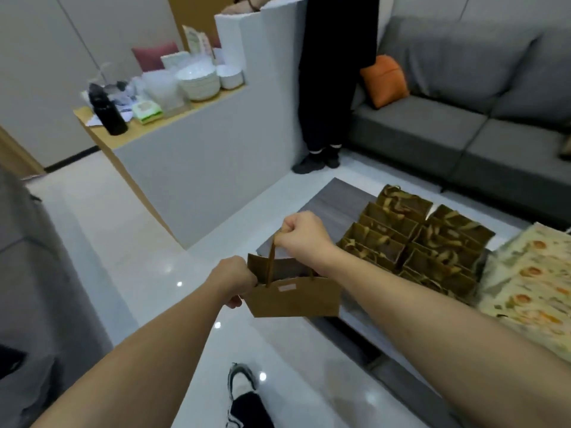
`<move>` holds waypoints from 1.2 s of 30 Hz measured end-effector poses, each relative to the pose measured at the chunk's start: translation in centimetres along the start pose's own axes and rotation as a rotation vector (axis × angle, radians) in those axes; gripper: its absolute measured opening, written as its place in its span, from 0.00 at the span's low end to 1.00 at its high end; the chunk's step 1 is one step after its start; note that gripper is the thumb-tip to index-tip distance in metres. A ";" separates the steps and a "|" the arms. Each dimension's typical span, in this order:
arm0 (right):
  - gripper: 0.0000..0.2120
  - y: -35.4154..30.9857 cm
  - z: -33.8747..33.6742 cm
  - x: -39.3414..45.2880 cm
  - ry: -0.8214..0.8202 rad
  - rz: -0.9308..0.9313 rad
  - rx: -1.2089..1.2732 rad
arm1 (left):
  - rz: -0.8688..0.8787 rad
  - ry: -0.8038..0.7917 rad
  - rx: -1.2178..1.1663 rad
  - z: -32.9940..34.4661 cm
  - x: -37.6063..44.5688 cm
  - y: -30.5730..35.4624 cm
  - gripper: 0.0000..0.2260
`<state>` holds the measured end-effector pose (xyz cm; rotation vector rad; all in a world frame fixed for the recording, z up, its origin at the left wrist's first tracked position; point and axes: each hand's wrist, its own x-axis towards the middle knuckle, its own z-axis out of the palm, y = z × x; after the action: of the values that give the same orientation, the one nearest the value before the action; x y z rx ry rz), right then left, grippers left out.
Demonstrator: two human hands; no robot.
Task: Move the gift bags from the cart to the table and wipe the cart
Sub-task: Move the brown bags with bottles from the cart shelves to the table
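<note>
Glossy floor (129, 242) lay below a low table (333, 208) crowded with bags (411, 242). Held above the table's near edge, a bag (293, 296) hung between both hands: the right hand (301, 231) fisted round its handle (272, 261), the left hand (233, 278) apparently pinching its side.

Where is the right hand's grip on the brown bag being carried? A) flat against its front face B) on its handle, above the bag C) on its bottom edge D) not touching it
B: the right hand is curled round the handle above the brown bag, while the left hand holds the bag's left edge.
</note>
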<state>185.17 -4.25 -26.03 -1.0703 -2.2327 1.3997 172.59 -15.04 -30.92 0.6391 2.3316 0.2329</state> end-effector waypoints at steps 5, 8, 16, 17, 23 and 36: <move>0.13 -0.2 -1.0 7.1 0.121 0.078 -0.032 | 0.144 -0.055 0.099 -3.5 8.5 3.7 0.04; 0.15 -1.1 -1.2 10.5 0.174 0.118 -0.061 | 0.206 -0.101 0.168 -6.2 12.4 5.3 0.04; 0.04 -1.7 -2.1 19.9 0.341 0.199 -0.217 | 0.377 -0.073 0.200 -12.2 21.1 10.7 0.06; 0.05 -1.6 -2.2 21.2 0.349 0.203 -0.233 | 0.390 -0.073 0.205 -12.4 22.1 11.4 0.05; 0.03 3.1 -3.9 29.9 0.350 0.302 -0.260 | 0.413 -0.097 0.218 -12.1 29.3 17.1 0.06; 0.10 17.8 -12.3 46.8 0.158 0.482 -0.447 | 0.409 -0.221 0.292 -7.2 42.5 29.7 0.07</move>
<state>168.38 41.89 -41.72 -1.8966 -2.3183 0.9256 152.03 32.18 -40.46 1.2231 2.0203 0.0005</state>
